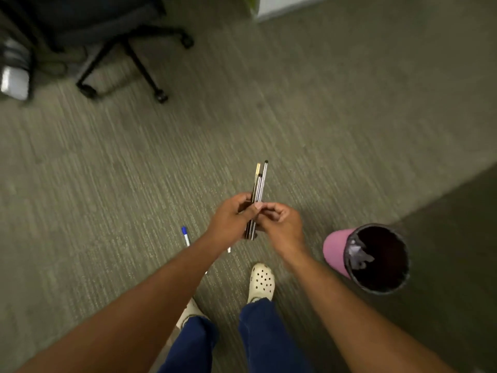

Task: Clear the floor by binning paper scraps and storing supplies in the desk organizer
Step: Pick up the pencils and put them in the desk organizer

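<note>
One blue-capped marker [185, 235] lies on the carpeted floor [322, 117] at about seven o'clock from the hands, partly hidden behind the left forearm, so by my judgement the pick-up is not finished. A few pens [257, 196] are gathered in a bundle held above the floor: the left hand [231, 218] has its fingers curled round the lower part of the bundle, and the right hand [279, 220] pinches it from the other side, thumb and fingertips closed on the shafts, the tips pointing to twelve o'clock. At four o'clock from the hands stands the pink bin [365, 258] with a dark liner, and crumpled paper scraps [359, 254] lie inside it, which suggests the binning is at least partly done. No loose scrap shows on the floor in view. The desk organizer is not visible, so the storing remains. Far off at ten o'clock is an office chair [126, 47] on castors, well apart from the hands. The person's light clogs [261, 282] stand at six o'clock, just beside the marker's stretch of floor.
</note>
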Available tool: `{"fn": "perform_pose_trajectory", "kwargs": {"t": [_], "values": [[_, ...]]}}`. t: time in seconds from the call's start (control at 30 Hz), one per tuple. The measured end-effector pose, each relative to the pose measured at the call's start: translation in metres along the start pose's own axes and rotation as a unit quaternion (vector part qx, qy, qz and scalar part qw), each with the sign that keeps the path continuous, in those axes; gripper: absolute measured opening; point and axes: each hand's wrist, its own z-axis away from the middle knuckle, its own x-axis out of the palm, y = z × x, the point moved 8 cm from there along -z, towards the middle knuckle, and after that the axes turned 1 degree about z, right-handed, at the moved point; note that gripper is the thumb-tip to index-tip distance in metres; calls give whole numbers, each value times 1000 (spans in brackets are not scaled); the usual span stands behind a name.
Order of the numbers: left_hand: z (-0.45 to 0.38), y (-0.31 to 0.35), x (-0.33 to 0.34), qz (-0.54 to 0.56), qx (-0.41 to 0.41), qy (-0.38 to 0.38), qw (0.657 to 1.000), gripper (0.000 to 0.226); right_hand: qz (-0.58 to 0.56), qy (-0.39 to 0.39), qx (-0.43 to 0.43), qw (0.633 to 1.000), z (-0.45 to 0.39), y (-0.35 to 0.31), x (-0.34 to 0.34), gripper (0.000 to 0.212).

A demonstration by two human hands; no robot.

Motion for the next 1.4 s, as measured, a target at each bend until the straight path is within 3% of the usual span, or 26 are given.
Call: {"fn": "perform_pose_trajectory", "kwargs": {"t": [0.13, 0.23, 0.3, 0.43, 0.53, 0.63, 0.87, 0.93, 1.2, 1.4], "values": [[50, 88, 54, -55, 39, -33, 997, 18, 44, 49, -31, 997, 66, -76, -70, 23], [84, 145, 95, -103, 90, -30, 990, 18, 136, 81, -82, 984, 112, -129, -118, 4], [104, 179, 125, -131, 137, -38, 981, 17, 172, 115, -95, 974, 141, -157, -152, 14], [147, 236, 189, -132, 196, -114, 965, 20, 69, 230, -88, 967, 211, -196, -226, 30], [188, 263, 240, -138, 227, -192, 945, 11, 1, 295, -140, 945, 266, -215, -270, 37], [226, 277, 293, -176, 267, -258, 912, 20, -6, 360, -171, 917, 316, -220, -308, 16], [296, 268, 420, -210, 288, -365, 860, 6, -43, 485, -164, 858, 418, -173, -410, 16], [313, 254, 458, -224, 281, -397, 844, 5, -66, 505, -173, 843, 448, -151, -441, 4], [384, 186, 632, -292, 248, -496, 780, 12, -51, 591, -149, 791, 562, -45, -567, 68], [424, 141, 729, -316, 221, -535, 752, 17, -61, 641, -133, 754, 620, 20, -628, 58]]}}
